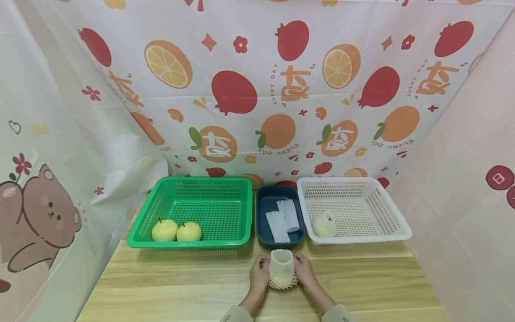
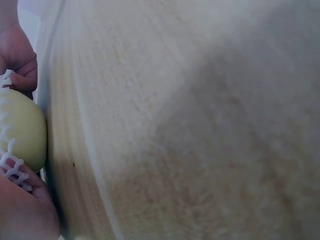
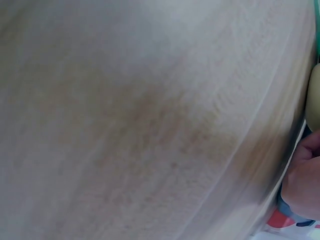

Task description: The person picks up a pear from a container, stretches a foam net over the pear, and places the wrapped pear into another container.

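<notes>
In the head view a white foam fruit net (image 1: 281, 257) is around a yellow pear, low over the front of the wooden table. My left hand (image 1: 259, 273) grips the net's left side, and my right hand (image 1: 306, 269) grips its right side. The net's upper rim gapes wide above the fruit. Bare skin of the pear (image 2: 27, 132) shows through the stretched mesh in the left wrist view. At the right wrist view's edge, only a slice of the pear (image 3: 314, 100) appears above the hand.
Two bare pears (image 1: 165, 230) lie in a green basket (image 1: 189, 244) at the left. A dark blue bin (image 1: 261, 239) holds flat foam nets (image 1: 277, 226). In the white basket (image 1: 362, 238) at the right sits a netted pear (image 1: 325, 225). A printed curtain hangs behind.
</notes>
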A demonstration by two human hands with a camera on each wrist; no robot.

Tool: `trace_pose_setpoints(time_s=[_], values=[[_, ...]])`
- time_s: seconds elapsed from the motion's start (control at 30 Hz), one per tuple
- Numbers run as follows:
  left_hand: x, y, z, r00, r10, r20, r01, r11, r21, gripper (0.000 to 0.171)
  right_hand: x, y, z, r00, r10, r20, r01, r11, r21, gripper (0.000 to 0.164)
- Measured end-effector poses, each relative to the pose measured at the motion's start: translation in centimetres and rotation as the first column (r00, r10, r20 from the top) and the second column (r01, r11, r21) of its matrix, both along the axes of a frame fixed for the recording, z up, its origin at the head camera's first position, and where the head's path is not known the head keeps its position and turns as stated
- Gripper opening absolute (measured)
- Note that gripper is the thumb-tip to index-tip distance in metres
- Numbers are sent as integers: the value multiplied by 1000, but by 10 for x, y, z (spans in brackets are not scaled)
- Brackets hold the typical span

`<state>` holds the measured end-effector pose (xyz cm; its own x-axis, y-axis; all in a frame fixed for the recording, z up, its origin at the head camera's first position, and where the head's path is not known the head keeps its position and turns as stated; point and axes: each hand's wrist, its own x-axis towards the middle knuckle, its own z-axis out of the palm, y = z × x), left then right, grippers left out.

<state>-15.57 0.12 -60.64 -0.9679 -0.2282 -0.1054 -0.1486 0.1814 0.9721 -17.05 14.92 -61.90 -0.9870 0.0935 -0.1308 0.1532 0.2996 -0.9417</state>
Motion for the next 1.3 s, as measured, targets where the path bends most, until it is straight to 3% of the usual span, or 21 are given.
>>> trace_pose_setpoints(time_s=[0.5,0.67,0.93,1.13,1.3], values=[[-6,-3,-9,997,-11,-78,-3,984,-180,14,-2,2,-7,1000,10,-12,-10,1000,-1,38],[-5,-5,-8,989,-37,-142,-5,959,-283,14,-1,3,-8,1000,26,-13,-26,999,35,34],[-4,-7,-7,981,-83,-177,-3,900,-437,16,-5,5,-12,992,55,-111,-31,978,207,26],[-7,-9,-9,974,-122,-192,16,880,-475,19,-6,5,-11,987,71,-144,-28,959,281,26],[-9,-14,-5,974,-166,-156,71,872,-484,17,-4,4,-8,985,74,-158,-23,953,301,24]])
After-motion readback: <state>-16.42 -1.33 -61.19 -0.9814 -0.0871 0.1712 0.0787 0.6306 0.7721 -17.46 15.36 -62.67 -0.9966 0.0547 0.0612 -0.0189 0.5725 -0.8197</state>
